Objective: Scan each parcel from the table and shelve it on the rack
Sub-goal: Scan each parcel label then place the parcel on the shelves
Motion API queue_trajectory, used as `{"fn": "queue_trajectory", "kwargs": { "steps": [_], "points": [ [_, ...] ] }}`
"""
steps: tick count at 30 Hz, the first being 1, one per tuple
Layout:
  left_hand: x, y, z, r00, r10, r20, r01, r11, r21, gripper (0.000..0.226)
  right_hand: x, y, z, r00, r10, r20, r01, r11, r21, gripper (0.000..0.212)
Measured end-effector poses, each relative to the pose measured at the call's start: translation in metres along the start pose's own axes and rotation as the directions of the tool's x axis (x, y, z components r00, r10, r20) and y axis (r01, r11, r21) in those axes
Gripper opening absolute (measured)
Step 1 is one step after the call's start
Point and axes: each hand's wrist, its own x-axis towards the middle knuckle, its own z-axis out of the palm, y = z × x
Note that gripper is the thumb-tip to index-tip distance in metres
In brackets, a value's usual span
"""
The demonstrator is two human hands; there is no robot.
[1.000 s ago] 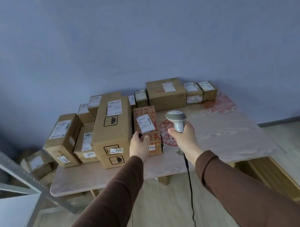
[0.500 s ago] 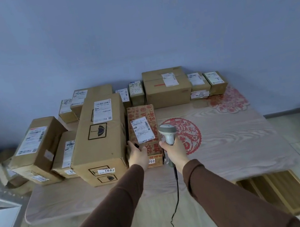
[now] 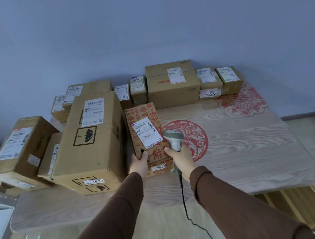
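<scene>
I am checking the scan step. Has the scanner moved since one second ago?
Yes. Against the red circle on the table, the scanner has shifted left; its head now overlaps the right edge of the parcel.

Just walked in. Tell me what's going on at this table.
A person is scanning parcels. Their left hand grips the near end of a red-printed box that bears the number 4068, while the right hand holds a corded barcode scanner aimed at the box's white label. Many other cardboard parcels, including a large box marked 1042, sit on the wooden table.
</scene>
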Motion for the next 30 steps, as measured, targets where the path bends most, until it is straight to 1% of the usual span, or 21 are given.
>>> {"fn": "queue_trajectory", "kwargs": {
  "steps": [1,2,4,6,8,10,12,14,15,17,18,20,22,24,26,30],
  "points": [
    [-0.022,0.012,0.002,1.000,0.013,0.012,-0.013,0.999,-0.035,0.106,-0.002,-0.001,-0.003,1.000,-0.016,0.005,0.016,1.000,0.000,0.025],
    [-0.051,0.026,0.004,0.999,0.033,0.030,-0.031,0.998,-0.060,0.095,-0.004,-0.001,-0.007,0.999,-0.032,0.003,0.032,0.999,0.005,0.023],
    [-0.104,0.051,0.011,0.993,0.102,0.051,-0.093,0.984,-0.153,0.067,-0.011,-0.002,-0.018,0.999,-0.050,-0.009,0.050,0.998,0.028,0.022],
    [-0.138,0.066,0.018,0.983,0.169,0.072,-0.148,0.960,-0.240,0.057,-0.020,-0.010,-0.033,0.997,-0.069,-0.020,0.070,0.995,0.070,0.024],
    [-0.162,0.078,0.023,0.965,0.248,0.084,-0.213,0.929,-0.303,0.055,-0.028,-0.023,-0.050,0.994,-0.110,-0.022,0.112,0.986,0.123,0.026],
    [-0.183,0.093,0.030,0.950,0.304,0.069,-0.260,0.895,-0.363,0.056,-0.037,-0.043,-0.067,0.982,-0.185,-0.023,0.186,0.972,0.143,0.032],
    [-0.203,0.111,0.038,0.933,0.356,0.042,-0.310,0.860,-0.405,0.068,-0.047,-0.065,-0.084,0.965,-0.261,-0.023,0.262,0.955,0.137,0.036],
    [-0.223,0.131,0.045,0.922,0.383,0.050,-0.324,0.836,-0.444,0.082,-0.057,-0.089,-0.102,0.945,-0.326,-0.030,0.327,0.935,0.133,0.034],
    [-0.236,0.142,0.049,0.909,0.412,0.059,-0.341,0.820,-0.460,0.079,-0.063,-0.102,-0.112,0.934,-0.356,-0.029,0.357,0.923,0.144,0.033],
    [-0.259,0.165,0.056,0.868,0.492,0.072,-0.407,0.786,-0.465,0.063,-0.074,-0.126,-0.130,0.907,-0.421,-0.020,0.417,0.892,0.173,0.034],
    [-0.269,0.175,0.060,0.851,0.519,0.075,-0.429,0.771,-0.471,0.066,-0.079,-0.139,-0.139,0.891,-0.454,-0.011,0.449,0.876,0.180,0.036],
    [-0.290,0.193,0.065,0.826,0.558,0.084,-0.456,0.748,-0.482,0.082,-0.091,-0.164,-0.156,0.855,-0.519,-0.003,0.510,0.839,0.191,0.036],
    [-0.307,0.209,0.070,0.801,0.591,0.092,-0.472,0.719,-0.510,0.087,-0.103,-0.186,-0.170,0.820,-0.572,-0.010,0.560,0.800,0.216,0.037],
    [-0.320,0.222,0.075,0.786,0.609,0.103,-0.452,0.681,-0.577,0.081,-0.111,-0.204,-0.181,0.799,-0.601,-0.013,0.587,0.775,0.234,0.036],
    [-0.331,0.232,0.081,0.751,0.652,0.102,-0.443,0.614,-0.653,0.075,-0.117,-0.217,-0.190,0.786,-0.618,-0.022,0.602,0.758,0.251,0.035],
    [-0.346,0.251,0.091,0.702,0.709,0.064,-0.484,0.542,-0.687,0.070,-0.127,-0.236,-0.208,0.763,-0.645,-0.045,0.631,0.728,0.267,0.039]
  ]
}}
